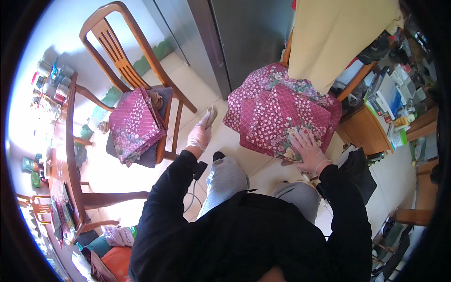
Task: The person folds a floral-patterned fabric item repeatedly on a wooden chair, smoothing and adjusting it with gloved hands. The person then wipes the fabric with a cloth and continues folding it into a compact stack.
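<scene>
My right hand [308, 152], in a clear thin glove, rests flat on a folded pink floral quilted cloth [278, 121], fingers spread. This cloth lies in layers over a seat, with white blossoms and green leaves at its corner. Away from any cloth, my gloved left hand [201, 133] hangs over the tiled floor with its fingers extended; nothing shows in it. To its left a second folded floral cloth [135, 125] lies on a grey-purple pad [149, 158] on a wooden chair [121, 46]. A small brown cloth [155, 98] is tucked beside that stack.
A beige cloth [338, 31] drapes down behind the right-hand seat. A grey cabinet [252, 38] stands between the seats. On the left is a wooden table [72, 148] with jars. A wooden cabinet [366, 130] at right bears books. A black bag [361, 174] is near my right arm.
</scene>
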A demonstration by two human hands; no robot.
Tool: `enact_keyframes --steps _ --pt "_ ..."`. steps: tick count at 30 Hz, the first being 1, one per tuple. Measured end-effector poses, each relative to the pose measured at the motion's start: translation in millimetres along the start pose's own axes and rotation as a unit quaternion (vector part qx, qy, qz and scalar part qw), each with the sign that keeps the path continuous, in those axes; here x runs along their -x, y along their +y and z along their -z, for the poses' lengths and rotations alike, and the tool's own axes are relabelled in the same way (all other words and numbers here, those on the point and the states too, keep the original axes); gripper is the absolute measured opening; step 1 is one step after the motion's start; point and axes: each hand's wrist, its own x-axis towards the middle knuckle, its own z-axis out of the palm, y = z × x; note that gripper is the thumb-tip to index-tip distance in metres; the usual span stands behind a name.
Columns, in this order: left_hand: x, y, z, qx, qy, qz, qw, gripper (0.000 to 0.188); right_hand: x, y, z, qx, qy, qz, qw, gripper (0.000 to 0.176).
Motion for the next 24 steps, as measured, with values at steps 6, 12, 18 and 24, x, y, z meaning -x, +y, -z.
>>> enact_keyframes --steps 6,12,18,24 --pt "-8.2 53.9 -25.4 -0.398 -0.268 -0.026 0.877 0.036 1.8 -16.3 23.7 -0.006 -0.033 -0.043 0.999 0.097" --pt "-33.1 47.9 2.4 -0.386 -0.258 0.072 0.883 0.036 37.9 -46.8 54.2 -0.105 0.012 -0.102 0.989 0.069" --pt "-30.3 108.1 3.9 0.159 -0.112 -0.093 0.976 0.039 89.1 -83.9 79.2 -0.407 0.110 -0.170 0.891 0.046" --pt "66.7 218.7 -26.5 0.193 -0.219 -0.342 0.893 0.055 89.2 -147.2 83.8 -0.771 0.132 -0.138 0.607 0.065"
